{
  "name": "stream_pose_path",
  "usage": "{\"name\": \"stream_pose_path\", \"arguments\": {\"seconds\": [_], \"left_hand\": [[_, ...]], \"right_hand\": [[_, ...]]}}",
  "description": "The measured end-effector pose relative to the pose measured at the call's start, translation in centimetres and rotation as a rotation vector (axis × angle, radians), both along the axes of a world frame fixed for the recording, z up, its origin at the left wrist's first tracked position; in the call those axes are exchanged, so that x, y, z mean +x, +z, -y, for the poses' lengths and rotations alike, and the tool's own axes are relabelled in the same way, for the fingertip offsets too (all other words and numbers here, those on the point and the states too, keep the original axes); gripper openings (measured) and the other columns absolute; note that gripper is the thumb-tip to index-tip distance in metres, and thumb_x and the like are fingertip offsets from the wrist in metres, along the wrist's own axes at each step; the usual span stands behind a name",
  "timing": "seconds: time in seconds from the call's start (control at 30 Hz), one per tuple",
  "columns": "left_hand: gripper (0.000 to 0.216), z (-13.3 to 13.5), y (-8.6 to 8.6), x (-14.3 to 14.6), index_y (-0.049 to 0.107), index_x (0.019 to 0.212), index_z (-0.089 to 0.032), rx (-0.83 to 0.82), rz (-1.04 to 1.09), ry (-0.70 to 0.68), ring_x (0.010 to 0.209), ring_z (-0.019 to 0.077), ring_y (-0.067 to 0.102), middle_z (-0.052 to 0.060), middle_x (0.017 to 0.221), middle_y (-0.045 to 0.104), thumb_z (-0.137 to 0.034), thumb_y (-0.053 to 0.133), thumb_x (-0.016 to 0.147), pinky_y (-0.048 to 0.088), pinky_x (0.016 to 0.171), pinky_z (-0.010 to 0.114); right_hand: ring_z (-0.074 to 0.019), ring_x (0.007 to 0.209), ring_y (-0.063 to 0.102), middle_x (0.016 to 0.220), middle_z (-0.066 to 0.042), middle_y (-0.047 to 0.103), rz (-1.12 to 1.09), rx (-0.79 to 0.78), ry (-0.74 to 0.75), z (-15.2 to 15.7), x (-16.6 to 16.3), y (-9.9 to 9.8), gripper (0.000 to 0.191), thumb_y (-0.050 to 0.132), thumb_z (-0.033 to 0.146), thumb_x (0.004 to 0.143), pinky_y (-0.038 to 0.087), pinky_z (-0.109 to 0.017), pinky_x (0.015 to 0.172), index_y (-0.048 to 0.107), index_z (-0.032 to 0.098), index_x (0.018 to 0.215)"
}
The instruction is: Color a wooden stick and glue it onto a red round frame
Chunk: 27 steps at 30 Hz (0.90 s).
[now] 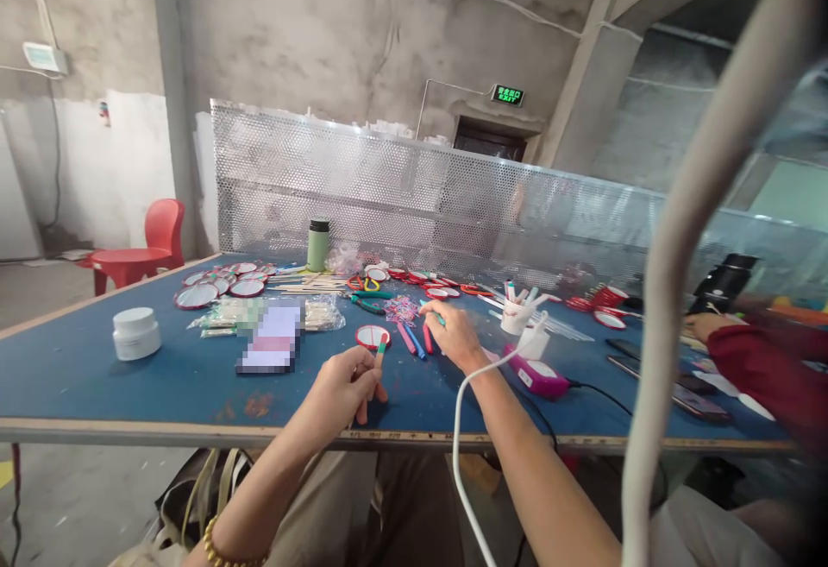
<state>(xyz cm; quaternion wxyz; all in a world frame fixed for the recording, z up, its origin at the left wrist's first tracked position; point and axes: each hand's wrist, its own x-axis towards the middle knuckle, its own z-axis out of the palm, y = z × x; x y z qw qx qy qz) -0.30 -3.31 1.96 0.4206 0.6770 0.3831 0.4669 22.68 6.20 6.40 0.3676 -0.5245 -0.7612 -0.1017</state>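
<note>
My left hand is closed around a flat wooden stick, which stands tilted upward with a green band and a red tip. Just behind the stick lies a round white disc with a red rim. Fingers pinched, my right hand grips a teal marker, mostly covered by the fingers. Beside it on the table are a pink marker, a blue marker and a red marker. A heap of small coloured bands lies behind them.
Left stand a white jar and a phone against plastic-wrapped packs. Pliers, red-rimmed discs and a green bottle sit farther back. Right are a marker cup, a purple device, cables and another person's red sleeve.
</note>
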Motion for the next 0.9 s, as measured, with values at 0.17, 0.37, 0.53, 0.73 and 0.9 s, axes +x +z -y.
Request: {"name": "stream_pose_path", "arguments": {"seconds": [0.17, 0.37, 0.53, 0.73, 0.9], "left_hand": [[0.015, 0.1, 0.3, 0.2, 0.055, 0.076, -0.017, 0.013, -0.013, 0.009, 0.038, 0.0071, 0.051, 0.002, 0.07, 0.071, -0.028, 0.05, 0.085, 0.036, 0.041, 0.018], [0.016, 0.2, 0.5, 0.3, 0.054, 0.073, -0.018, -0.027, 0.006, 0.047, 0.035, 0.006, 0.049, 0.0, 0.065, 0.068, -0.03, 0.053, 0.084, 0.032, 0.037, 0.017], [0.018, 0.1, 0.8, 0.3, 0.053, 0.071, -0.018, -0.014, -0.009, 0.057, 0.034, 0.0072, 0.049, -0.004, 0.055, 0.058, -0.03, 0.051, 0.085, 0.029, 0.034, 0.016], [0.022, 0.1, 0.8, 0.2, 0.052, 0.071, -0.017, 0.012, -0.015, 0.054, 0.033, 0.0062, 0.049, -0.004, 0.056, 0.058, -0.032, 0.052, 0.088, 0.029, 0.035, 0.016], [0.023, 0.5, 1.0, 0.2, 0.054, 0.073, -0.017, 0.008, -0.005, 0.045, 0.034, 0.0061, 0.049, -0.003, 0.059, 0.061, -0.034, 0.054, 0.088, 0.031, 0.036, 0.016]], "right_hand": [[-0.0173, 0.092, 0.071, 0.101, -0.001, 0.079, 0.118, -0.052, -0.062, -0.1, -0.1, -0.1, 0.028, 0.05, 0.018, 0.089, 0.045, -0.027, 0.085, 0.074, 0.026, 0.102], [-0.0216, 0.098, 0.071, 0.101, -0.004, 0.079, 0.257, -0.077, -0.208, 0.3, -0.1, 0.3, 0.026, 0.049, 0.022, 0.096, 0.039, -0.031, 0.086, 0.074, 0.025, 0.1], [-0.0255, 0.092, 0.068, 0.089, -0.011, 0.078, 0.4, -0.077, -0.294, 0.7, -0.3, 0.3, 0.037, 0.042, 0.03, 0.102, 0.032, -0.036, 0.084, 0.075, 0.021, 0.088], [-0.0272, 0.096, 0.063, 0.091, -0.01, 0.078, 0.505, -0.059, -0.309, 1.1, -0.7, 0.3, 0.032, 0.046, 0.023, 0.098, 0.028, -0.038, 0.085, 0.076, 0.023, 0.088], [-0.0272, 0.091, 0.065, 0.087, -0.011, 0.078, 0.549, -0.069, -0.34, 1.2, -0.9, 0.1, 0.033, 0.045, 0.025, 0.098, 0.029, -0.039, 0.083, 0.078, 0.023, 0.092]]}}
